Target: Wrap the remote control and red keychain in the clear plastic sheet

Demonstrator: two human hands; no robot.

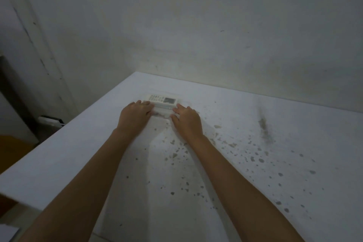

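Both hands are lying palm-down on the white bench, pressing a fold of the clear plastic sheet against the near side of the remote control. The left hand is bearing on the left end, the right hand on the right end. Each grip is flat, fingers extended, pinning the sheet rather than clamping round anything. The remote is lying crosswise near the far wall. A faint reddish patch between the hands may be the red keychain; this cannot be confirmed. Judgement: rolling is under way; the next move is calling for an even forward roll, keeping the film taut.
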